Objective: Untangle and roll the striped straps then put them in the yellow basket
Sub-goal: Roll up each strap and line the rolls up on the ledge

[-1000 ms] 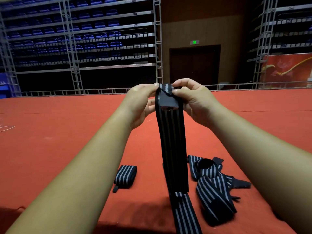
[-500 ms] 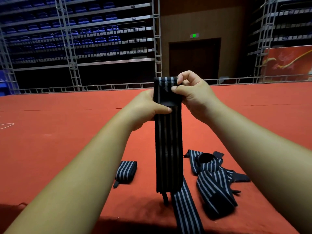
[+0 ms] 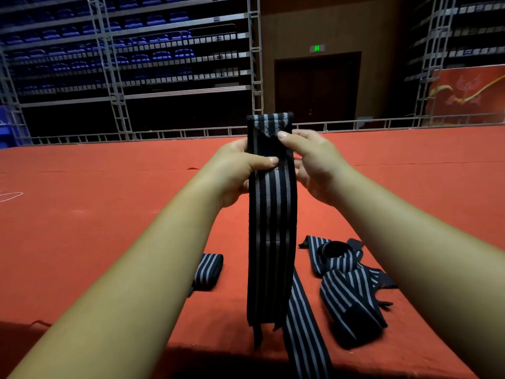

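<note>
At the far left a white loop is lying on the red carpet, and tiers of blue seats are rising behind a rail. The left hand is pinching the strap near its top: the thumb is pressing across the striped front, the other fingers curling round behind. Below that forearm a roll of striped strap is lying on the carpet, wound tight, well apart from the hands. The strap is hanging straight down between the two hands, both raised above the carpet, its top end folded over toward the camera; whether its lower end is touching the carpet I cannot tell. The right hand is gripping the folded top from the other edge, thumb tip on the fold, fingers bent behind and mostly hidden. Right of the hanging end a loose strap is running flat along the carpet toward the camera. Beside it a pile of tangled straps is sitting, one of them looped open at the far side. Farther back a dark door is standing under a green sign, and a red banner is showing at the far right.
</note>
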Tool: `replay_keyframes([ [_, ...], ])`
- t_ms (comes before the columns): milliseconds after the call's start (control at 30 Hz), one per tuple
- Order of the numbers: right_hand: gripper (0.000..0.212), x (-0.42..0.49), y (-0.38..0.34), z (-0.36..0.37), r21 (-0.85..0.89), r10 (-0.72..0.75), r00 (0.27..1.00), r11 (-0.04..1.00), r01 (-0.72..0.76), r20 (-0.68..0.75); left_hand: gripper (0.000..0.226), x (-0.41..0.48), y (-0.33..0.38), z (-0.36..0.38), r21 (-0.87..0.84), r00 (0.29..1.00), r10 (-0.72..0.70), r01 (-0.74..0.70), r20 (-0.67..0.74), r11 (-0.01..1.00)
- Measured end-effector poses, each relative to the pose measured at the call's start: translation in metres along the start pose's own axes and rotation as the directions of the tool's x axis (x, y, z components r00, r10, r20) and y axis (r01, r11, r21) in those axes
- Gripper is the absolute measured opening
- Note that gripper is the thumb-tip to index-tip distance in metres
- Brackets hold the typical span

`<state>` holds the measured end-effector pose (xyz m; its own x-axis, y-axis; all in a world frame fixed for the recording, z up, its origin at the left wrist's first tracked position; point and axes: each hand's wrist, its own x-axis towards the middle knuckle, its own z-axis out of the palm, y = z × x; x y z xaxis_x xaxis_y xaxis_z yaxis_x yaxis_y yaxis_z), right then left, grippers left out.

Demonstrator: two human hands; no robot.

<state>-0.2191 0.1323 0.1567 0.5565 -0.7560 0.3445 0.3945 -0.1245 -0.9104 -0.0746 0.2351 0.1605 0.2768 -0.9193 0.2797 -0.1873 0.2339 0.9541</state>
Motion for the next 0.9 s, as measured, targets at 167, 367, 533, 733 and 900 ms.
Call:
replay_keyframes([
  [167,0.067,-0.020,0.035,-0.005,-0.220,0.382,0.909,0.913,-0.343,0.169,0.036,0.014,-0.016,0.000,0.011,0.981,0.032,-0.030,-0.193,0.999],
  [367,0.033,-0.022,0.061,-0.007,-0.162,0.417,0.909,0.897,-0.411,0.006,0.034,0.019,-0.049,-0.008,0.202,0.959,0.136,-0.086,-0.248,0.975],
  [533,0.068,-0.020,0.065,-0.012,0.062,0.519,0.851,0.849,-0.524,0.082,0.050,0.012,-0.059,-0.010,0.474,0.972,0.182,-0.092,-0.148,0.876],
  [733,0.096,-0.022,0.068,-0.018,0.139,0.502,0.838,0.834,-0.534,0.213,0.073,0.004,-0.051,-0.006,0.688,0.989,0.150,-0.097,-0.018,0.719],
  [900,0.041,-0.020,0.073,-0.015,0.001,0.418,0.897,0.906,-0.422,0.142,0.081,0.003,-0.046,-0.010,0.619,0.999,0.030,-0.036,0.020,0.785],
])
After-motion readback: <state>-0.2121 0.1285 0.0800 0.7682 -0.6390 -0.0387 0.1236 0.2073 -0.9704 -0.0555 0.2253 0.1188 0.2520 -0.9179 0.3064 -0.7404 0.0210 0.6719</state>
